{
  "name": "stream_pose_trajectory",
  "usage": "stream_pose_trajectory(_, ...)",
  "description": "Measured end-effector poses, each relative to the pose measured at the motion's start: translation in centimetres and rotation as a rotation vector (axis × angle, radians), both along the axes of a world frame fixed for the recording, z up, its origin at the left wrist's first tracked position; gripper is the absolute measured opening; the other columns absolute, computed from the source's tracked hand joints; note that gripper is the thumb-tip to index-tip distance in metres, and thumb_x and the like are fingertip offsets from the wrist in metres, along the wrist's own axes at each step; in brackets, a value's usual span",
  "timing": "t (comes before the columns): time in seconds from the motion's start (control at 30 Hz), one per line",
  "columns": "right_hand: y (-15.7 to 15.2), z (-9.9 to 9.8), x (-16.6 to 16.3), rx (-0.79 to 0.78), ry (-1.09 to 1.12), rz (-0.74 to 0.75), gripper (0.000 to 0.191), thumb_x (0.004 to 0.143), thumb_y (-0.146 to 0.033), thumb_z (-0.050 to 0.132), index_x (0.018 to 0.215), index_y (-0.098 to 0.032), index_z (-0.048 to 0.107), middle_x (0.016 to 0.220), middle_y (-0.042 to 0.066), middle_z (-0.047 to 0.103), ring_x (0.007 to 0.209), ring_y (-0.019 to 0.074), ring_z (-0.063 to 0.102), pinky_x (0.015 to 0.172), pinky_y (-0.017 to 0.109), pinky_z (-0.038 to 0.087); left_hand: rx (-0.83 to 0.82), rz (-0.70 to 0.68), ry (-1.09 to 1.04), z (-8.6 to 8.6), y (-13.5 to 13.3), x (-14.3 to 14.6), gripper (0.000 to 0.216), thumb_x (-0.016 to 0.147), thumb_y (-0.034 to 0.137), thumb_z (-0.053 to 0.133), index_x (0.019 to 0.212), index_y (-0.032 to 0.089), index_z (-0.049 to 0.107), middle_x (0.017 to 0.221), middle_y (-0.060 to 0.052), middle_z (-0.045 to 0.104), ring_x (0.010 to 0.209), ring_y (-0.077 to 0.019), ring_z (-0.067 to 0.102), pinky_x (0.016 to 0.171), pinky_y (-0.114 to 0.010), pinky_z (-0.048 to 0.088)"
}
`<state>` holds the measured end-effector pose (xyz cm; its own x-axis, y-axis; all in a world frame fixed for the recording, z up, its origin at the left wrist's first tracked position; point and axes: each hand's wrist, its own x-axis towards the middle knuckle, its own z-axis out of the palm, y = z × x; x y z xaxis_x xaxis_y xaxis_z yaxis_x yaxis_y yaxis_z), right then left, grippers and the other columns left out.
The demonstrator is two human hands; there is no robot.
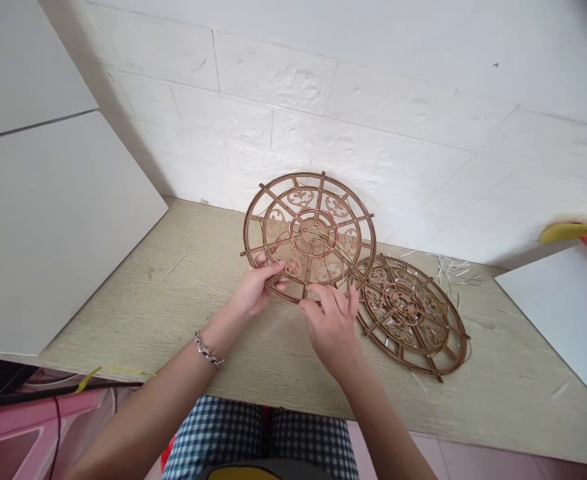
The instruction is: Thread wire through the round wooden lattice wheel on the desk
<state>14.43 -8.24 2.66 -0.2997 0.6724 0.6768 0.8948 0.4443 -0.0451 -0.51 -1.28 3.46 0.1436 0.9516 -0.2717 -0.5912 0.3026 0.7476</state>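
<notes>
The openwork disc (318, 200) stands tilted, just beyond both hands. The left hand (256, 290) clasps its lower-left rim; the right hand (330, 330) pinches its bottom edge.

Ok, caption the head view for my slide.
Left hand and right hand hold a brown openwork disc tilted on the wooden table; a matching disc lies flat beside it.
</notes>
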Motion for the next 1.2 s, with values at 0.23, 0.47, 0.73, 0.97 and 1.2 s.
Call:
stream_pose_trajectory(0.23, -0.7, 0.2, -0.3, -0.022, 0.197, -0.057, 0.021, 0.090, -0.026, 0.053, 0.073, -0.024, 0.065, 0.095, 0.000, 0.063, 0.095, 0.0144, 0.053, 0.111, 0.043, 0.005, -0.010, 0.006, -0.003, 0.2, 0.0, 0.0, 0.015, 0.074, 0.005, 0.062, 0.084, 0.013, 0.054, 0.080, -0.011, 0.073, 0.049, -0.0116, 0.064, 0.038, -0.014, 0.047)
stream_pose_trajectory(0.47, -2.6, -1.3, 1.7, 0.373, 0.351, -0.218, 0.005, 0.083, -0.024, 0.064, 0.079, -0.022, 0.066, 0.104, 0.003, 0.059, 0.097, 0.0171, 0.054, 0.107, 0.049, 0.020, -0.035, 0.006, -0.004, 0.1, 0.0, 0.1, 0.013, 0.074, 0.005, 0.061, 0.081, 0.013, 0.053, 0.079, -0.011, 0.073, 0.049, -0.0112, 0.063, 0.039, -0.014, 0.046)
stream_pose_trajectory(0.73, -0.4, -0.9, 6.8, 0.033, 1.169, -0.304, 0.037, 0.083, -0.037, 0.058, 0.116, -0.022, 0.056, 0.125, 0.007, 0.052, 0.117, 0.0183, 0.047, 0.101, 0.039, 0.035, 0.008, -0.107, -0.021, -0.1, -0.1, 0.0, 0.019, 0.072, 0.007, 0.065, 0.088, 0.014, 0.058, 0.078, -0.009, 0.072, 0.053, -0.0120, 0.064, 0.040, -0.014, 0.047)
stream_pose_trajectory(0.97, 0.9, 0.6, 9.1, -0.624, 1.942, -0.060, 0.041, 0.070, -0.045, 0.067, 0.101, -0.019, 0.065, 0.102, 0.006, 0.068, 0.096, 0.0193, 0.063, 0.081, 0.034, 0.052, -0.019, -0.310, 0.014, -0.5, -0.4, -0.2, 0.022, 0.071, 0.009, 0.069, 0.091, 0.012, 0.060, 0.079, -0.011, 0.073, 0.054, -0.0145, 0.066, 0.036, -0.015, 0.046)
stream_pose_trajectory(1.2, 0.2, 0.8, 9.0, -0.738, 2.012, -0.023, 0.033, 0.062, -0.034, 0.075, 0.088, -0.016, 0.068, 0.076, 0.005, 0.071, 0.083, 0.0236, 0.068, 0.080, 0.041, 0.055, -0.017, -0.347, 0.048, -0.7, -0.4, -0.2, 0.025, 0.070, 0.011, 0.069, 0.093, 0.012, 0.059, 0.074, -0.010, 0.072, 0.052, -0.0148, 0.065, 0.036, -0.017, 0.047)
